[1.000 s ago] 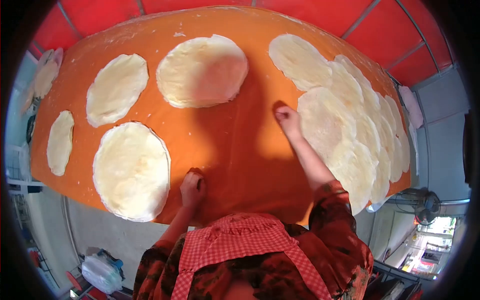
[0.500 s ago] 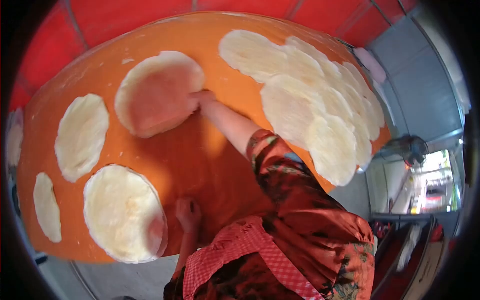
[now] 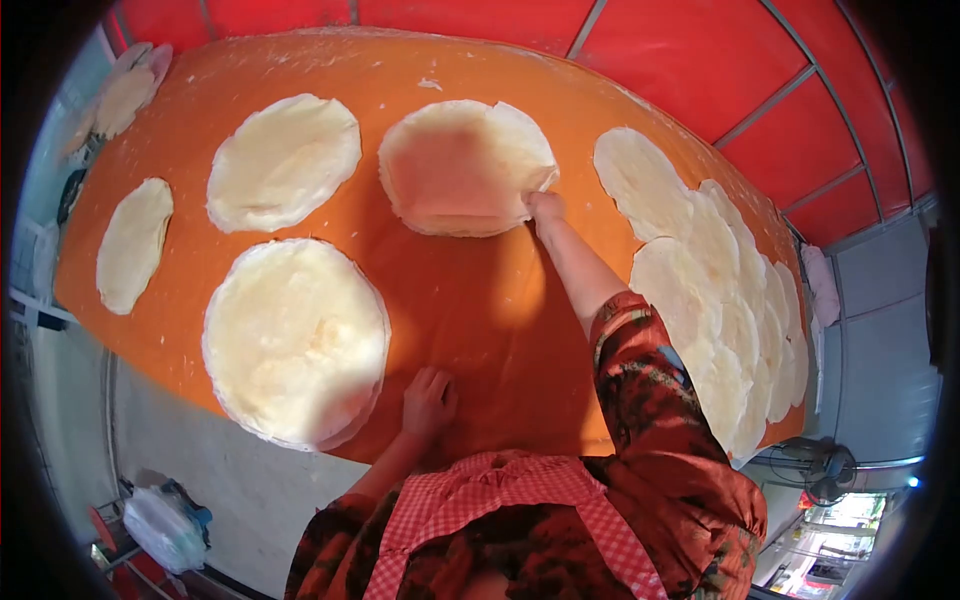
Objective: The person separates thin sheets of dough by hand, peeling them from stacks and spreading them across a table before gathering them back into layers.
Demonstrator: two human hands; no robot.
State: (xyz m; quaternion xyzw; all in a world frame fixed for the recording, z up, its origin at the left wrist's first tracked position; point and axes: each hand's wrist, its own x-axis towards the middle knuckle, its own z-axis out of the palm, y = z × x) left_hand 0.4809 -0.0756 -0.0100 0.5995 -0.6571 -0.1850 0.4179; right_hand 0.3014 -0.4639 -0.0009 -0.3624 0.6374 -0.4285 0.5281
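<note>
R fingers (image 3: 539,202) moved to dough (image 3: 445,165) edge, pinching | L fingers (image 3: 430,388): can't tell | open cloth (image 3: 490,345) betw

On my remote feed I can read no lettering, label, brand, number or sign anywhere.

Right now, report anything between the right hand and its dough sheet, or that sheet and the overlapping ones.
The right hand touches the dough sheet, nothing between; only the right forearm, over orange tabletop, crosses part of the gap to the overlapping sheets.
</note>
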